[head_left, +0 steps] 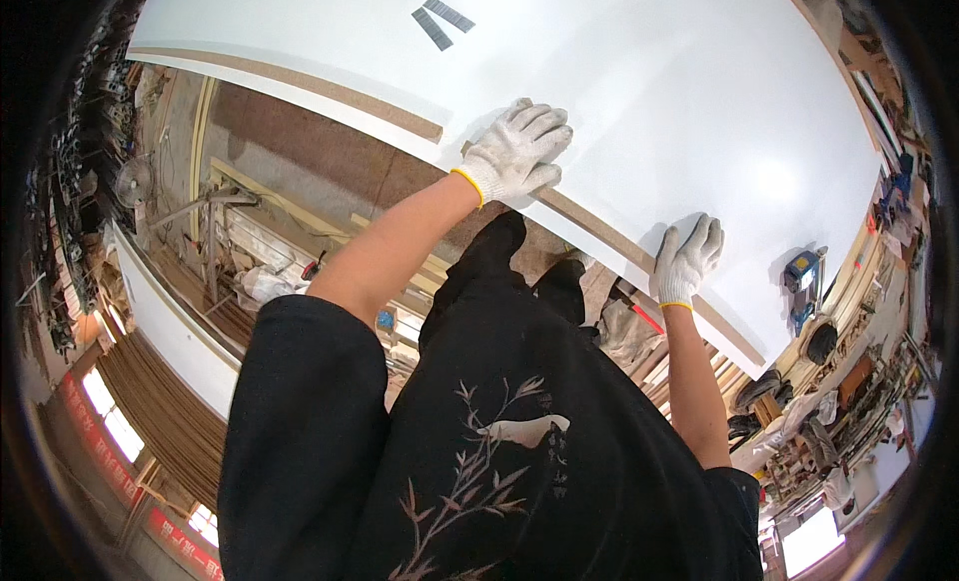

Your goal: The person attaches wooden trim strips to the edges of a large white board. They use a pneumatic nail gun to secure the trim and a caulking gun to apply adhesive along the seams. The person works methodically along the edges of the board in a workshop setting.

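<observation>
My left hand [517,151], in a white knit glove with a yellow cuff edge, lies flat over the near edge of a large white panel [649,91]. Its fingers are stretched out across the end of a narrow brown board strip [599,226] that runs along that edge. Farther right along the same strip rests my right hand [689,261], gloved alike, fingers extended and thumb apart. A second brown strip [300,81] continues along the edge to the left, with a small gap between the two.
Two short dark grey strips [432,28] lie on the panel's far part. A blue handheld tool [802,273] sits at its right end. Stacked boards [170,411] and a white panel [180,331] stand at left; a fan [132,181] is beyond. Clutter fills the right side.
</observation>
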A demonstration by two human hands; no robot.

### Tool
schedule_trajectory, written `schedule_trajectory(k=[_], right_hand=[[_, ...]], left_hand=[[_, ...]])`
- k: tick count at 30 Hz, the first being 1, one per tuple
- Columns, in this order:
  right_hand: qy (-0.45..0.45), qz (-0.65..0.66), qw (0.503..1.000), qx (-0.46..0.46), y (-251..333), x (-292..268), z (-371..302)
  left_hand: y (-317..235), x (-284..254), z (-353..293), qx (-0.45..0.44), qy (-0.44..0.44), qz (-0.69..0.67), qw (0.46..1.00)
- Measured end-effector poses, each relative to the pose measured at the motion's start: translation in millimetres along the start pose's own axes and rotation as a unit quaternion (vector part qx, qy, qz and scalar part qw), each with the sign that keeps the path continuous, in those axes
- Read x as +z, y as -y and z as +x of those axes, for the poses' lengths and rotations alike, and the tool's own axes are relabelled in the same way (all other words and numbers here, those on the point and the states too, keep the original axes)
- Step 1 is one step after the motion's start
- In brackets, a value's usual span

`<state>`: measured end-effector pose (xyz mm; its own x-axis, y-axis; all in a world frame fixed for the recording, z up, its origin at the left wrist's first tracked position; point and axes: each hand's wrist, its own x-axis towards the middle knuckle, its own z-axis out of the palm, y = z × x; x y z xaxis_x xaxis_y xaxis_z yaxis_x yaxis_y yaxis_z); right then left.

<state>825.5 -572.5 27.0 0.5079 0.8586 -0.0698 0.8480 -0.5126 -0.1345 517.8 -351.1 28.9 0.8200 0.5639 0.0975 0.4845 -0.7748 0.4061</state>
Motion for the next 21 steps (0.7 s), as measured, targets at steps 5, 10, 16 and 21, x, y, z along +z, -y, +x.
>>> schedule_trajectory(k=[5, 10, 16, 21], right_hand=[[0.012, 0.006, 1.0, -0.008, -6, 3, -1], [0.017, -0.001, 1.0, -0.017, -6, 1, 3], [-0.001, 0.035, 0.999, -0.04, -7, 0, 3], [0.007, 0.027, 0.999, -0.025, -4, -1, 2]], left_hand=[[-1, -5, 3, 0.0, 0.004, -0.017, 1.0], [-1, -7, 9, -0.007, 0.024, -0.035, 0.999], [-3, -3, 5, -0.019, 0.033, -0.035, 0.999], [-2, -4, 8, -0.011, 0.019, -0.034, 0.999]])
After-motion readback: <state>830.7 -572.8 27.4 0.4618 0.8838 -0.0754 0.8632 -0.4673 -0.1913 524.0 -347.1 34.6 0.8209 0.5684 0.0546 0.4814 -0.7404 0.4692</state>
